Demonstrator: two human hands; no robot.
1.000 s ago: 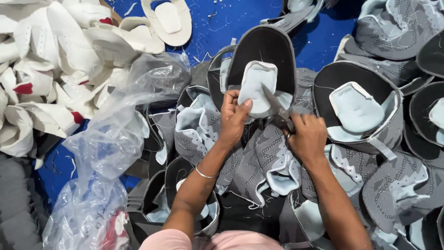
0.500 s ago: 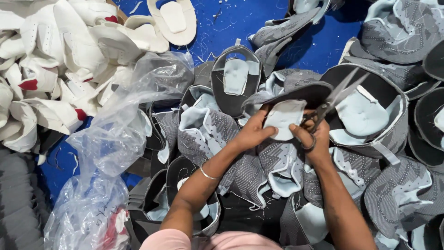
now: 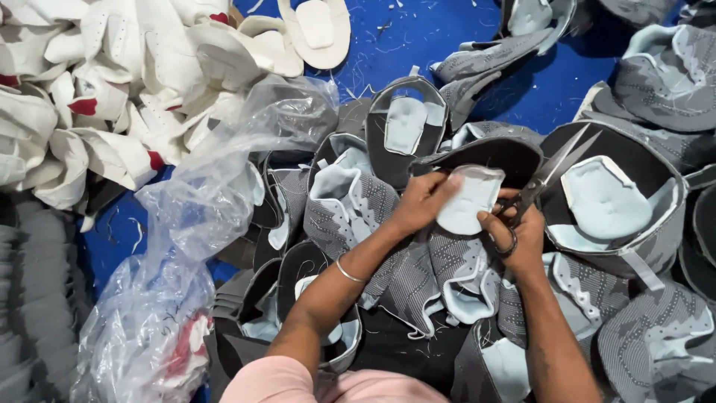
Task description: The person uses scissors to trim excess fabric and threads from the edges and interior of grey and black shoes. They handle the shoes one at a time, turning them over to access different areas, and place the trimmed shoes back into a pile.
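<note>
- Head view shows us looking down at our left hand [image 3: 420, 203] pinching the near edge of a grey shoe upper [image 3: 481, 160], thumb and fingers closed narrow on its pale blue tongue lining [image 3: 468, 200].
- Our right hand [image 3: 520, 235] has its fingers threaded through the loops of a pair of scissors [image 3: 548, 177], gripping them; the blades stand slightly parted and point up and to the right, away from the upper.
- The held upper sits in the middle of the frame, raised a little above the pile, between both hands, its dark inner side turned toward us.
- A thin bangle [image 3: 347, 271] circles our left wrist.
- Under and around the hands we see a heap of grey knit uppers [image 3: 447, 276], overlapping so that we cannot tell where one ends.
- Another grey upper with a blue lining [image 3: 406, 123] lies just beyond the held one, touching it.
- A larger upper [image 3: 608, 201] lies to the right, just beside the scissors' blades.
- A crumpled clear plastic bag [image 3: 201, 216] sprawls to the left, covering part of the grey pile.
- White uppers with red patches [image 3: 112, 97] are stacked at the upper left, well apart from the hands.
- A blue floor cloth [image 3: 440, 33] shows between the piles, littered with thread scraps.
</note>
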